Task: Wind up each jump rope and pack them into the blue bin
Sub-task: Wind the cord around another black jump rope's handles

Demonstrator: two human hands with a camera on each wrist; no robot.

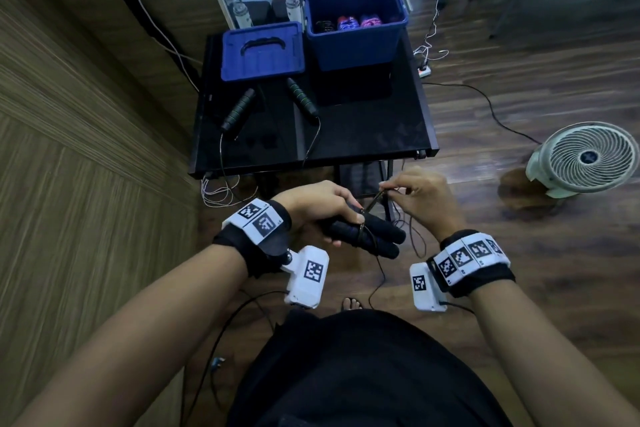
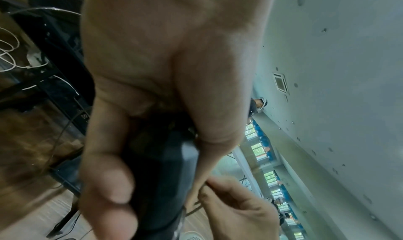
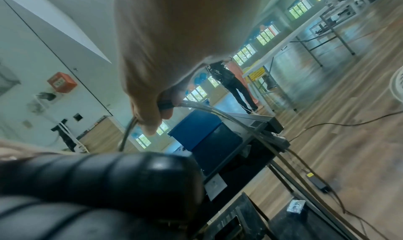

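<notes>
My left hand [image 1: 322, 204] grips two black jump-rope handles [image 1: 377, 237] held side by side in front of my waist, with thin cord wrapped round them. The same handles [image 2: 161, 174] run between my left thumb and fingers. My right hand [image 1: 420, 192] pinches the thin cord [image 1: 375, 199] just above the handles; the cord [image 3: 218, 113] leaves its fingertips in two directions. A second rope with black, green-ringed handles [image 1: 239, 109] lies uncoiled on the black table [image 1: 363, 128]. The blue bin [image 1: 356, 24] stands at the table's back right and holds wound ropes.
The blue lid [image 1: 261, 50] lies left of the bin. Two bottles [image 1: 292, 9] stand behind it. A wooden wall is close on the left. A floor fan [image 1: 585, 158] sits to the right, and cables trail across the wooden floor [image 1: 519, 87].
</notes>
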